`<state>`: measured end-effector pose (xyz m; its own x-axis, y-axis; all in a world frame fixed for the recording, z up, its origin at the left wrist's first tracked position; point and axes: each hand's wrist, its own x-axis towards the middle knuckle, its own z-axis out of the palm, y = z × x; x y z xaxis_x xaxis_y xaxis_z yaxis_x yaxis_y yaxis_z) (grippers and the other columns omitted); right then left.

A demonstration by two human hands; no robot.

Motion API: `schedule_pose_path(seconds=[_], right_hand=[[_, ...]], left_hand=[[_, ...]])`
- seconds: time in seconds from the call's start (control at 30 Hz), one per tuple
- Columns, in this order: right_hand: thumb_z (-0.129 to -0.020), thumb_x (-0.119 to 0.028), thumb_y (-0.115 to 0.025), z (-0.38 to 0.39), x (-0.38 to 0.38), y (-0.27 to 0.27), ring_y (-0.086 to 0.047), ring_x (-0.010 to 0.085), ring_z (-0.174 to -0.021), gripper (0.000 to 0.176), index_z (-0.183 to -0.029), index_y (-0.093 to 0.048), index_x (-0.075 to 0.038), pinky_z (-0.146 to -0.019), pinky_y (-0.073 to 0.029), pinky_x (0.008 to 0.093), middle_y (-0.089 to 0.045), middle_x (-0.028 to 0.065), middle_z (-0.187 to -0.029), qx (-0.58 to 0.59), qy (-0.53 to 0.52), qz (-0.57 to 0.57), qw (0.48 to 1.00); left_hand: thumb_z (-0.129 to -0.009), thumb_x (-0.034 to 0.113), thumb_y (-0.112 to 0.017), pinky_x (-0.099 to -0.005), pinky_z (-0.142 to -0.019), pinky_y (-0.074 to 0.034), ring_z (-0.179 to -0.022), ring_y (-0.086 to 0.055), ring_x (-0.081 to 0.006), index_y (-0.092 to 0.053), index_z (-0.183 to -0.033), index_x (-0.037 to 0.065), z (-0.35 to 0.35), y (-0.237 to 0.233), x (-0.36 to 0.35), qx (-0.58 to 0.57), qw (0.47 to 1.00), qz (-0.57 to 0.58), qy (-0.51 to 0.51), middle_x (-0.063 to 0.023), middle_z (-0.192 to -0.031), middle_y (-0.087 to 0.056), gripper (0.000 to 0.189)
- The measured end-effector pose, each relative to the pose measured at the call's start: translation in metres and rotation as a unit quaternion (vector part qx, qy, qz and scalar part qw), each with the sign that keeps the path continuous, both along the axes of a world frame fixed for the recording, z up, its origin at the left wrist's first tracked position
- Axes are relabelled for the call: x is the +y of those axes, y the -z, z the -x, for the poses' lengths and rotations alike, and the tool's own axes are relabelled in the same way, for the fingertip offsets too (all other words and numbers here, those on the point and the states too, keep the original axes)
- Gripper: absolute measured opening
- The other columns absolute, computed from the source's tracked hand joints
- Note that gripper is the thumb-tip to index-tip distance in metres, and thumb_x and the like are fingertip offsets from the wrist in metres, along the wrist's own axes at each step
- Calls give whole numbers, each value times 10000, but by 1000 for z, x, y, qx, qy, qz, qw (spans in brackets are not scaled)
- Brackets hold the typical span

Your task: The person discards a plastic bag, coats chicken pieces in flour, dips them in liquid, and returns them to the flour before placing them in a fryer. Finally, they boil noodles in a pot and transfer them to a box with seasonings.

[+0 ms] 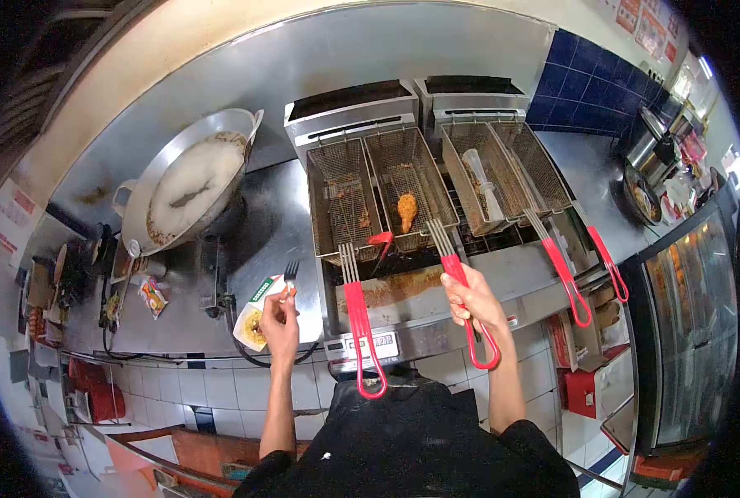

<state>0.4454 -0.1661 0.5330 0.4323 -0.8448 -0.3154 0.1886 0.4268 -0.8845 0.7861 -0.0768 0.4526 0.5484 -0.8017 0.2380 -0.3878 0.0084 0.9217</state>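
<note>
My left hand [279, 326] is closed on a dark fork [291, 270], its tines pointing up, above a paper food box [254, 327] with yellowish food inside. My right hand [475, 299] is wrapped round the red handle [481, 355] of a fryer basket [401, 174]. One piece of golden fried chicken [406, 211] lies in that basket. To its left is another wire basket [343, 187] with crumbs in it, its red handle [358, 324] free of my hands. A small red-handled tool [381, 238] rests between these two baskets.
A large wok [189, 189] of cloudy liquid stands at the left. Two more baskets with red handles are at the right, one holding a translucent scoop [482, 187]. A glass display cabinet [692, 319] stands far right. A small packet [152, 297] lies on the left counter.
</note>
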Motion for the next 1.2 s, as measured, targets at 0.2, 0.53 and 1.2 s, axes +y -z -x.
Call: schedule_pose_path(seconds=[0.2, 0.53, 1.2], right_hand=[[-924, -279, -600, 12, 0, 18, -358, 40, -349, 241, -850, -420, -137, -297, -295, 217, -398, -50, -561, 15, 2, -16, 1000], [-959, -550, -368, 10, 19, 54, -495, 130, -471, 566, -1088, -516, -19, -482, -425, 287, -474, 31, -628, -142, 37, -57, 988], [-951, -304, -543, -22, 109, 204, -510, 122, -561, 255, -964, -551, -49, -528, -459, 276, -503, 18, -682, 94, 258, -93, 957]], left_hand=[[-920, 85, -556, -220, -546, -409, -647, -510, -52, -536, -949, 16, -1, -16, -24, -60, 997, 29, 26, 2, -720, -552, 76], [-815, 192, -601, -434, -760, -507, -851, -657, -353, -632, -1038, 73, -2, -90, -105, -377, 899, -212, 67, -176, -851, -685, 255], [-767, 87, -588, -421, -809, -531, -930, -652, -360, -657, -1003, 23, -15, -36, -210, -453, 834, -225, 221, -213, -974, -667, 255]])
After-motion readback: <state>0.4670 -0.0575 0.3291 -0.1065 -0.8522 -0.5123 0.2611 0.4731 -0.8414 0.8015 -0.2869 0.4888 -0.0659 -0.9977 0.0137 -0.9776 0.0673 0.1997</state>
